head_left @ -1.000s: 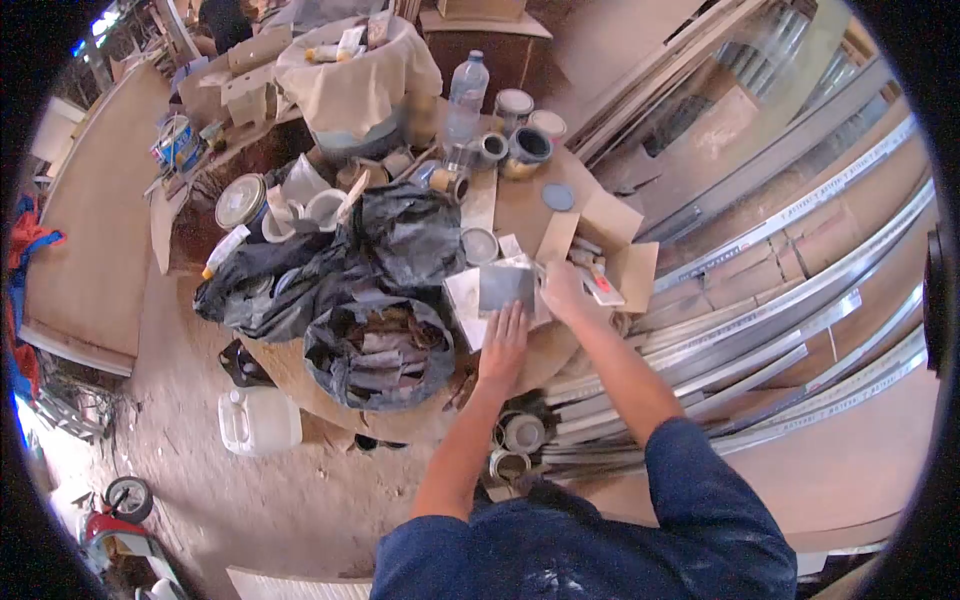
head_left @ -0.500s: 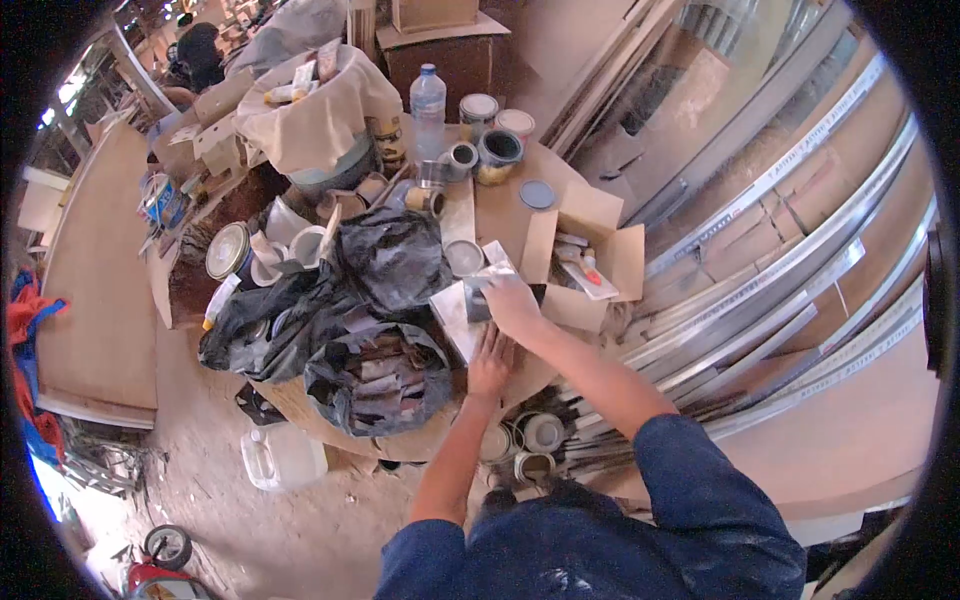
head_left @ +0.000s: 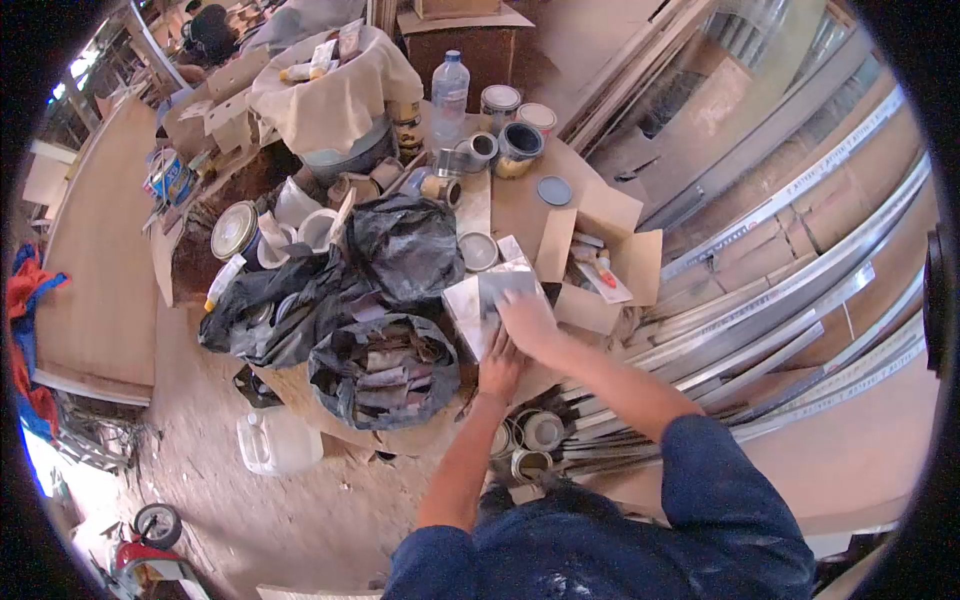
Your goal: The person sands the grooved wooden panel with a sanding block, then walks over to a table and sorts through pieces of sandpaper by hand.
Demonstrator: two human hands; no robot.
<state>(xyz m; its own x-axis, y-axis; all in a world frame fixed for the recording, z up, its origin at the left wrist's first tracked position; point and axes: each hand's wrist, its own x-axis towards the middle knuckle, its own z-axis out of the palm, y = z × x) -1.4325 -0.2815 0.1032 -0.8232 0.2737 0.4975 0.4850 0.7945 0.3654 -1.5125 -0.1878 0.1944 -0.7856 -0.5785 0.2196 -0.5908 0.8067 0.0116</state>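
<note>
A pale, smeared flat sheet lies on the cluttered table beside an open box. Over it, my right hand is closed on a flat grey rectangular piece, whose exact kind I cannot make out. The hand is slightly blurred. My left hand rests at the sheet's near edge, fingers stretched out and pressing down. Just beyond the sheet sits a small round tin. A black plastic bag with folded scraps inside stands left of my left hand.
An open cardboard box with brushes is at the right. Behind are a water bottle, paint cans and a cloth-covered bucket. Long metal strips lean at the right. A plastic jug stands on the floor.
My right hand has drawn nearer to me over the sheet, and the grey piece now shows lighter and broader. My left hand stays at the sheet's edge. The view has shifted slightly.
</note>
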